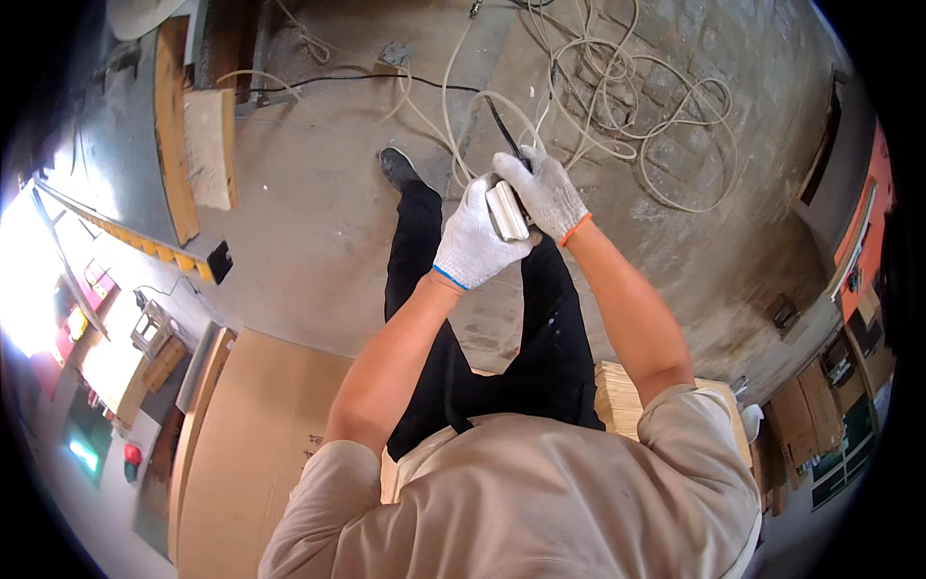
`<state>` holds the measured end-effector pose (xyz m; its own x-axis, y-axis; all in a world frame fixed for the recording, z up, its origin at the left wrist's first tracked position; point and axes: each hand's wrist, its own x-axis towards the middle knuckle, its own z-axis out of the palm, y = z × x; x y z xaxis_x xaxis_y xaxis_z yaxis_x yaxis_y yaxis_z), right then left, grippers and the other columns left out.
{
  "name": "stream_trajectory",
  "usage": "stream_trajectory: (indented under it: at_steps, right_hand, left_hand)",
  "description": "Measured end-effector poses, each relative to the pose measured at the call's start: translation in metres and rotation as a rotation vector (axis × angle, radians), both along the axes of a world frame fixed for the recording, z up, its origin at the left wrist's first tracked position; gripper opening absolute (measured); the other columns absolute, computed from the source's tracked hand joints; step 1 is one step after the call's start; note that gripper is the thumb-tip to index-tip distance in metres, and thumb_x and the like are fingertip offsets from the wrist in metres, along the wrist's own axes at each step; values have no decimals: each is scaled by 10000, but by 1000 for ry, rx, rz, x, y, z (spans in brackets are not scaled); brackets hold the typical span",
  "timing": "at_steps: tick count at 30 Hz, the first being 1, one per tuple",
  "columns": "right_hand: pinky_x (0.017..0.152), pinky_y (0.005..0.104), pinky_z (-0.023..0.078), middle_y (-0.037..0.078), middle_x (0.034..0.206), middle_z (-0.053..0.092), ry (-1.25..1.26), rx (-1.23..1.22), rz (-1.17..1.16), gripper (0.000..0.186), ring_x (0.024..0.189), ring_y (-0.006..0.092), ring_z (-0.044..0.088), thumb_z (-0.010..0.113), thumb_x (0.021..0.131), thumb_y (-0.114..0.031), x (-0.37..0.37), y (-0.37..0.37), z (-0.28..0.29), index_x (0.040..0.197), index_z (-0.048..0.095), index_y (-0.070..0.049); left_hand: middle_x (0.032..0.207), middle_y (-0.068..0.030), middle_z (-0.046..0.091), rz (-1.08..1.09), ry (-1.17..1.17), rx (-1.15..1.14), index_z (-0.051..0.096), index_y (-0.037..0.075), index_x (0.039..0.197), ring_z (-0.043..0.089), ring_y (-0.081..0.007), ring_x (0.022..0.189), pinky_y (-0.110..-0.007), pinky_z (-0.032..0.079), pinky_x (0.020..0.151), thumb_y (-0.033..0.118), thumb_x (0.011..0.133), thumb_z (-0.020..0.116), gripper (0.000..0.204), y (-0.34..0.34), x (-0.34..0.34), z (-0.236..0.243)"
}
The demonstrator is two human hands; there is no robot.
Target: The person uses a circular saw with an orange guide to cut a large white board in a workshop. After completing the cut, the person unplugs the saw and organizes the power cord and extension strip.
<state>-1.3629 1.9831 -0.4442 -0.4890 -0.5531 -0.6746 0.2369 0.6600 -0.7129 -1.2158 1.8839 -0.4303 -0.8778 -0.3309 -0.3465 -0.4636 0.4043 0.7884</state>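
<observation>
Both my hands wear white knit gloves and meet in front of me above the concrete floor. My left hand (473, 241) wraps around a small silver-white block-shaped tool (505, 210). My right hand (547, 193) closes over the tool's far end, where a dark thin cable (503, 125) comes out. The tool's far part is hidden by the gloves. My legs in black trousers (540, 328) and one black shoe (397, 168) stand below the hands.
Loose loops of white cord (627, 106) lie on the floor ahead. A large cardboard sheet (260, 434) lies at lower left, a stack of plywood pieces (617, 396) by my right side. A long machine bench (116, 212) runs along the left. Wooden boards (207, 145) lean at upper left.
</observation>
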Motion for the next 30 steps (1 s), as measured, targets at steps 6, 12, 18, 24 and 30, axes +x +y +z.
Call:
stream_trajectory:
  at_steps: [6,12,18,24,30]
  right_hand:
    - [857,433,527,231,935,747,-148,53,16,586,885,322,683,534,1088,-479,-1,7,30,1059,701,82]
    - [587,299,404,-21,751,574,-250,403,-181,449,654,92,518,592,1083,-509,-88,43,83,880,641,-112]
    - [791,433,515,134,925,685,-47,257,350,568,855,279,646,540,1054,-537,-63,51,17,1007,690,10]
    - [1052,546,511,333,1266,734,191,347,649,622,1246,515,671,540,1018,-494,3,-27,-86,1215,719,68]
    - [1064,529,511,348,1252,727,199,267,574,685,1222,493,688,490,1099,-558,-10,5,-57,1210,731,73]
  left_hand:
    - [1214,-196,693,140,114,58,563,-37,1390,707,-390,1161,-440,599,1002,218,685,966,851,10,13,29]
    - [1254,-150,717,730,41,469,544,-9,1336,719,-270,1170,-408,589,1036,21,863,842,560,-57,57,32]
    - [1272,-132,714,239,152,79,503,-6,1371,719,-236,1159,-376,575,1051,23,829,867,654,-47,77,25]
    - [1388,-174,685,514,34,452,482,2,1453,682,-263,1291,-416,557,1115,8,788,845,758,-5,83,75]
    - [1392,-174,693,800,181,655,512,-23,1408,711,-268,1264,-375,566,1083,-26,832,760,627,-22,105,101]
